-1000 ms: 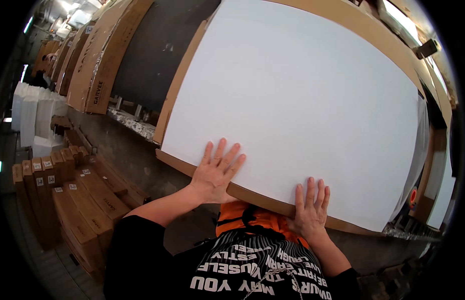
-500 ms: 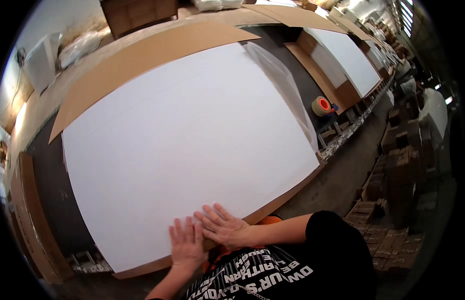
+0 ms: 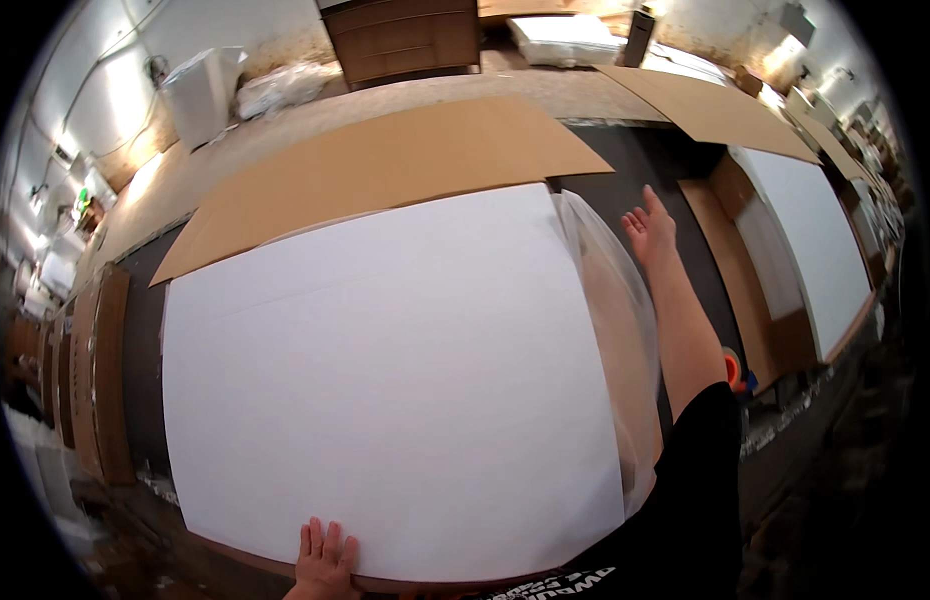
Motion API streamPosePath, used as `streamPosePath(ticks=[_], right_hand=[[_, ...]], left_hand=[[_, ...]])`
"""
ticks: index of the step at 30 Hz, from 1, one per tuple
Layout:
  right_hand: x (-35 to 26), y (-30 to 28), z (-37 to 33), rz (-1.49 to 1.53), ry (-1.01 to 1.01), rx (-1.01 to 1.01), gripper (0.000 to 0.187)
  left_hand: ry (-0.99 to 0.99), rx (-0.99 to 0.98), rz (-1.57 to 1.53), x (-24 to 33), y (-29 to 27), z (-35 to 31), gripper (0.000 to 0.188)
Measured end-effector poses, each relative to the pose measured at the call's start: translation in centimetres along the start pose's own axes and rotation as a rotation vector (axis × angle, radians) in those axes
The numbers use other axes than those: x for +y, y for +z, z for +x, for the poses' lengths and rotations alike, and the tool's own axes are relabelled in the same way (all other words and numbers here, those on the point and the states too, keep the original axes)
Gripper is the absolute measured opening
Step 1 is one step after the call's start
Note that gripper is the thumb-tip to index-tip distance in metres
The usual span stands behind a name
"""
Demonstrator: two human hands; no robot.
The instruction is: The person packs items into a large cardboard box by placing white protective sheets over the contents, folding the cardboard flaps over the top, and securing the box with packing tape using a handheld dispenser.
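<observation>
A large white flat sheet [image 3: 385,390] lies in front of me, inside a brown cardboard carton whose far flap [image 3: 395,185] is folded outward. My left hand [image 3: 325,565] rests flat on the sheet's near edge, fingers apart. Off the sheet's far right corner, my right hand [image 3: 652,228] reaches over the dark table surface [image 3: 625,155]. It holds nothing; one digit is stretched out and the others are slightly bent. Clear plastic film [image 3: 625,290] spills out along the sheet's right side. Partly behind my right arm, a tape roll with an orange core [image 3: 733,368] stands on the table.
A second open carton [image 3: 760,330] with a white panel [image 3: 820,240] sits to the right. Flat cardboard boxes [image 3: 110,370] stand upright at the left. Beyond the table are a brown drawer cabinet [image 3: 405,42] and plastic-wrapped items [image 3: 565,42].
My right hand has left the near edge and stretched far to the right, beyond the sheet. My left hand stays on the near edge. The view has swung.
</observation>
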State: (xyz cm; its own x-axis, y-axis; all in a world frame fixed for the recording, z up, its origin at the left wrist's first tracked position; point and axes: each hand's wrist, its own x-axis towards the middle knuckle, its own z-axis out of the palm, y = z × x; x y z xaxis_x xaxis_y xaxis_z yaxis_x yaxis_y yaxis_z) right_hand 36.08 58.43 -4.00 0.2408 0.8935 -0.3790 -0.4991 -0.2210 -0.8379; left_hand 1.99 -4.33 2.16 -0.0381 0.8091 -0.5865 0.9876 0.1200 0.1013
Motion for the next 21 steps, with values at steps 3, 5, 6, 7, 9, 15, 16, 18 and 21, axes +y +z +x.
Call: streamPosePath(ticks=[3,5,6,7,9,15,16,18,21], right_hand=[[4.6,5.8,6.7,0.040,0.139,-0.087,0.099],[7.5,8.0,10.6,0.184,0.312,-0.172,0.079],[7.8,7.4,14.0,0.168,0.327,-0.201,0.066],[7.8,6.9,18.3,0.134,0.330,-0.231,0.055],[6.9,5.8,25.3,0.038,0.259,-0.283,0.038],[1.6,9.9,27.9,-0.376,-0.251,-0.454,0.044],[2.8,9.6,26.8,-0.363,-0.317,-0.463,0.042],[3.1,7.3,24.9,-0.314,-0.398,-0.478,0.039],[5.0,4.2,18.5,-0.261,-0.427,-0.493,0.038]], left_hand=[[0.085,0.497,0.054,-3.1,5.4,-2.4,0.090],[0.107,0.403,0.042,-2.1,4.0,-2.8,0.089],[0.118,0.376,-0.010,-1.9,3.7,-2.4,0.091],[0.127,0.355,-0.062,-1.9,3.3,-1.9,0.094],[0.194,0.389,-0.049,-2.5,3.3,-0.8,0.100],[0.166,0.252,-0.121,-2.4,1.6,-1.1,0.121],[0.164,0.251,-0.122,-2.3,1.3,-1.1,0.121],[0.176,0.294,-0.116,-2.0,1.6,-1.1,0.122],[0.194,0.253,-0.093,-2.3,1.2,-1.4,0.122]])
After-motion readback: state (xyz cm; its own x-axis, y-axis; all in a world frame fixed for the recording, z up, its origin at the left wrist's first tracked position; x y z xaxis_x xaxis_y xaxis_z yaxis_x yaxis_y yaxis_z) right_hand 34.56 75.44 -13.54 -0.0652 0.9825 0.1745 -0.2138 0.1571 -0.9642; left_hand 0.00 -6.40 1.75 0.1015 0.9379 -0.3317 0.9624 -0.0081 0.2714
